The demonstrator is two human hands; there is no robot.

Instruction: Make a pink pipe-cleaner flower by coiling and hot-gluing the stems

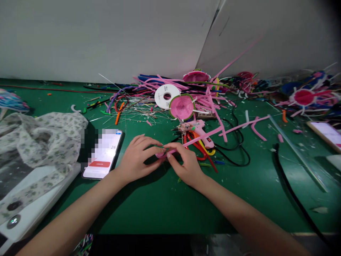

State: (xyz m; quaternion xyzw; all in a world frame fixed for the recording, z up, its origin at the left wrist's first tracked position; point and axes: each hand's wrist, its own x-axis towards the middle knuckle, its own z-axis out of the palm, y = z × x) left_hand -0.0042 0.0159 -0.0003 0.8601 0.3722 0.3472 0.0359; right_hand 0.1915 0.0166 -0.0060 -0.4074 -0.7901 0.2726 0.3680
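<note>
Between my two hands is a pink pipe cleaner (172, 151), its near end curled into a small coil. My left hand (138, 156) grips the coiled end between thumb and fingers. With thumb and forefinger, my right hand (186, 164) pinches the strand just beside the coil. The strand's far end runs up to the right, over a pink glue gun (197, 128). Scissors and pliers-like tools with red and yellow handles (203, 153) lie partly under the gun. Behind them rests a pink coiled disc (182, 107) with a green rim.
A phone (113, 156) lies left of my left hand, beside a patterned cloth (50, 138) on a white device (61, 185). A white spool (166, 96) and heaped pipe cleaners (151, 83) line the back. Black cable (246, 156) loops at right, near a clear stick (298, 153).
</note>
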